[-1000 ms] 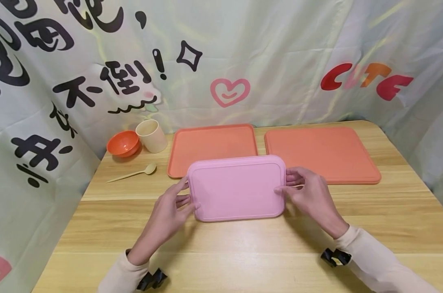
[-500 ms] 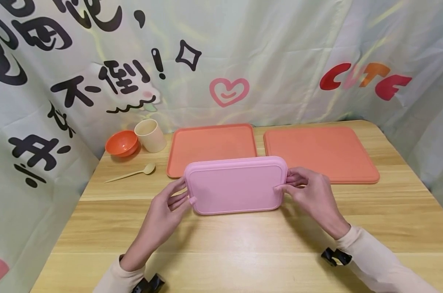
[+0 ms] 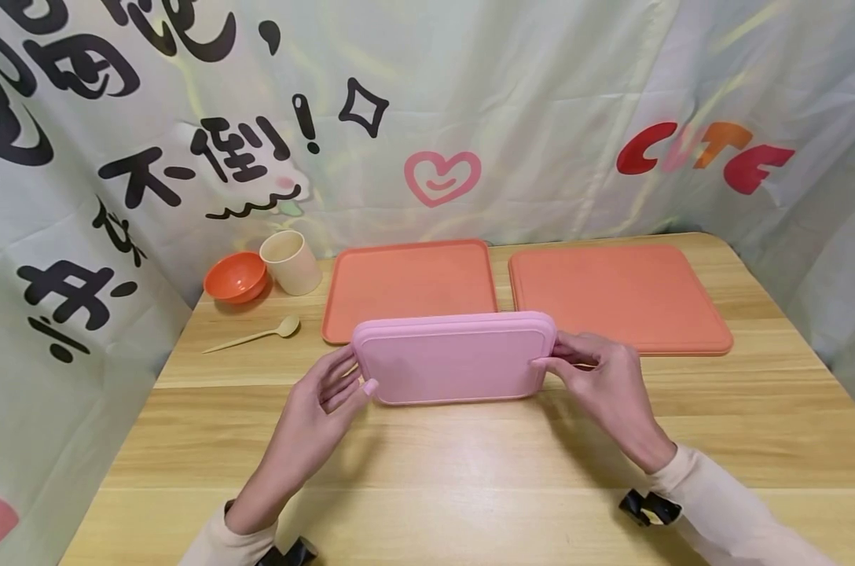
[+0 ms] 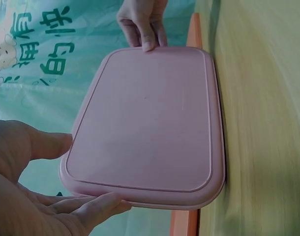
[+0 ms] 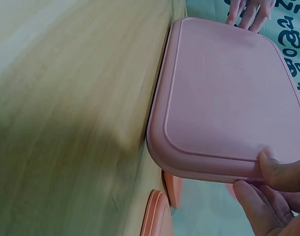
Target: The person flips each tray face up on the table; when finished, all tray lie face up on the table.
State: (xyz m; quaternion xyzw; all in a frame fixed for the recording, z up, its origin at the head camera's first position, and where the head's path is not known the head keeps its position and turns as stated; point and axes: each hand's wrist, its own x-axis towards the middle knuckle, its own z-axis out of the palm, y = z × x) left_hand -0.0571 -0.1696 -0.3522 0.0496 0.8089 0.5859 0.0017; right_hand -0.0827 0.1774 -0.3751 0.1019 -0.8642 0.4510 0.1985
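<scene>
Two hands on one pink rounded-rectangular tray [image 3: 456,365], looks like plastic. It's tipped up on a long side at the middle of the pale wood-grain desk [image 3: 456,487], broad face to the person, nearer than the flat coral rectangular tray [image 3: 413,279]. Can't tell if its lower edge touches the desk. Right hand [image 3: 604,381] pinches the right short end, thumb on the near face, fingers behind. Left hand [image 3: 317,409] holds the left end between thumb and fingers, looser, not wrapped round.

Handling guess: light, stiff, shouldn't flex; not very fragile. Face looks smooth, so probably a bit slick, nothing to hook on it. Best hold: stepped rim [image 5: 214,169] at mid-length of both short ends, thumbs in front, fingers behind. Rounded corners likely give poor purchase. One end alone would probably let it swing. Modest squeeze should do.
</scene>
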